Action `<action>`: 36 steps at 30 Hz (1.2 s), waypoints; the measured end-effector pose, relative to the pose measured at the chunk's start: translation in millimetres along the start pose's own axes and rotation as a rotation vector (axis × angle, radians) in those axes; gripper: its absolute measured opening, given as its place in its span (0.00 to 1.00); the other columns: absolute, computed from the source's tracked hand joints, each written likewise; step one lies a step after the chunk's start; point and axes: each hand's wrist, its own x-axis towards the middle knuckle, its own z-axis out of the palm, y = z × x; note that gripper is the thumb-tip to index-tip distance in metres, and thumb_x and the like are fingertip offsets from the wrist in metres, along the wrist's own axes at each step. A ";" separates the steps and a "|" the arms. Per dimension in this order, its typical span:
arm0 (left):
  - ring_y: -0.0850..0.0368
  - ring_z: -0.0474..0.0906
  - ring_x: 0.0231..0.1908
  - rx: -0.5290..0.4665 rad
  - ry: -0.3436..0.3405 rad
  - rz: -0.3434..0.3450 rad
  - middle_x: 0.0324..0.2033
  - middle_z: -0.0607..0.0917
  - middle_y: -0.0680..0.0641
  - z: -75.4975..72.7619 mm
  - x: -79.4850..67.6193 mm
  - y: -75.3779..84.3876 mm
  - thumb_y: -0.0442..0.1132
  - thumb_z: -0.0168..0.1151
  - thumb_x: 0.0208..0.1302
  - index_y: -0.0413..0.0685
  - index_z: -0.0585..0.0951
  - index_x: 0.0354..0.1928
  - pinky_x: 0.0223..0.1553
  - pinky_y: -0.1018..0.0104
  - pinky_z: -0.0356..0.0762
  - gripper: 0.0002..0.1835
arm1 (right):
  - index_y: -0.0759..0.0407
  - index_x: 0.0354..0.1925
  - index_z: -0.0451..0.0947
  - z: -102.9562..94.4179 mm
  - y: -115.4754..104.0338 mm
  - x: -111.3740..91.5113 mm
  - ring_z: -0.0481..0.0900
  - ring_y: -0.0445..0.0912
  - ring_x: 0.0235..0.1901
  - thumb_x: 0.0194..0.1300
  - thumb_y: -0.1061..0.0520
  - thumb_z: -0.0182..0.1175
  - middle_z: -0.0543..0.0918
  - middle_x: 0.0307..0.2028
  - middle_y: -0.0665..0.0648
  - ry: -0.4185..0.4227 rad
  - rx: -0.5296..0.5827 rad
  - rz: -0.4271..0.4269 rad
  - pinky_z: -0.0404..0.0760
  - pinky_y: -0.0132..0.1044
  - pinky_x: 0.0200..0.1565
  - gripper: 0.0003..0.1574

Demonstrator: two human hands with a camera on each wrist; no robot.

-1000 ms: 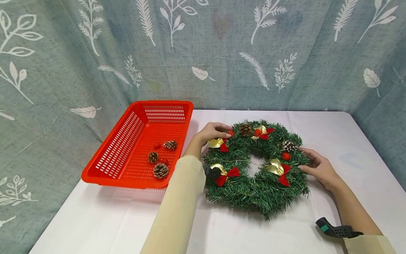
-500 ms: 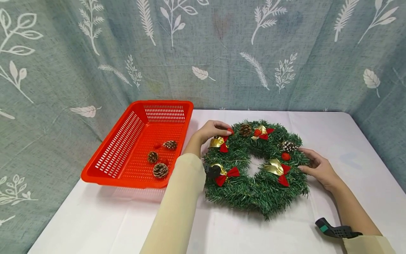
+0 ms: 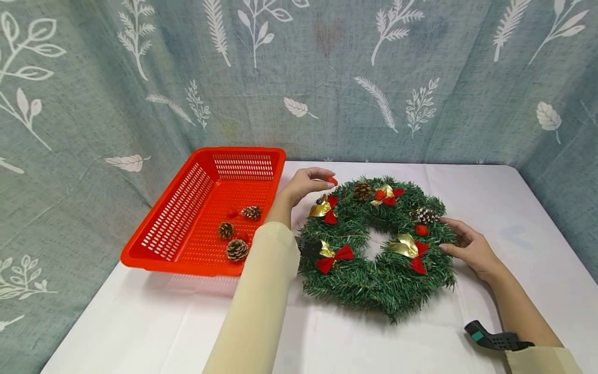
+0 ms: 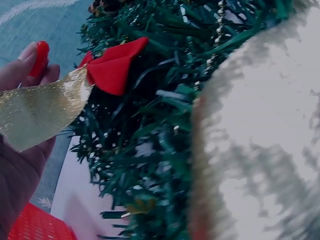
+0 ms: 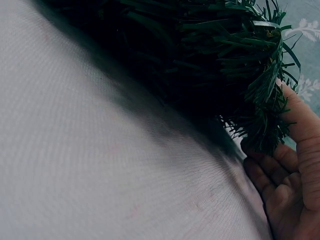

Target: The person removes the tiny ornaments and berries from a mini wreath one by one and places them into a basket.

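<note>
A green Christmas wreath (image 3: 374, 291) lies on the table, trimmed with red-and-gold bows, pine cones and red balls. At its upper left my left hand (image 3: 303, 184) pinches a small red ball (image 4: 41, 59) between thumb and fingers, just off the greenery. Beneath that hand sits a bow (image 4: 112, 65) with a gold ribbon tail, which covers part of the palm in the left wrist view. My right hand (image 3: 474, 250) holds the outer right edge of the wreath, thumb against the needles and fingers curled low beside the table (image 5: 295, 165).
Left of the wreath stands a red plastic basket (image 3: 179, 208). Inside are several pine cones, one of them a brown cone (image 3: 237, 250), and some red balls. White cloth covers the table (image 3: 504, 202), and a patterned curtain (image 3: 336, 119) hangs behind it.
My left hand has lifted up and away from the wreath's upper left with the red ball between its fingers. The right hand and the wreath stay where they were.
</note>
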 end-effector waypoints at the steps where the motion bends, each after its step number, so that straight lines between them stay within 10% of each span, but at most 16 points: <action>1: 0.51 0.77 0.50 -0.010 0.005 -0.002 0.50 0.81 0.44 -1.3 -0.4 0.7 0.35 0.66 0.59 0.42 0.79 0.54 0.61 0.51 0.68 0.20 | 0.50 0.67 0.64 0.2 0.3 -0.1 0.58 0.22 0.57 0.62 0.67 0.60 0.67 0.59 0.30 -0.001 -0.001 0.001 0.63 0.13 0.50 0.38; 20: 0.54 0.82 0.43 -0.181 0.061 0.009 0.43 0.83 0.44 -28.3 -2.9 28.5 0.28 0.65 0.57 0.38 0.79 0.49 0.57 0.57 0.74 0.16 | 0.55 0.68 0.63 -1.3 1.1 0.6 0.58 0.21 0.57 0.62 0.68 0.60 0.66 0.57 0.28 -0.003 -0.012 -0.001 0.63 0.13 0.50 0.38; 36: 0.50 0.82 0.44 -0.142 0.288 0.075 0.32 0.85 0.54 -72.2 -38.8 47.7 0.32 0.65 0.58 0.40 0.81 0.48 0.60 0.50 0.70 0.15 | 0.49 0.67 0.65 -2.8 0.3 1.6 0.60 0.21 0.56 0.60 0.70 0.60 0.68 0.59 0.30 -0.006 0.010 -0.023 0.64 0.13 0.51 0.39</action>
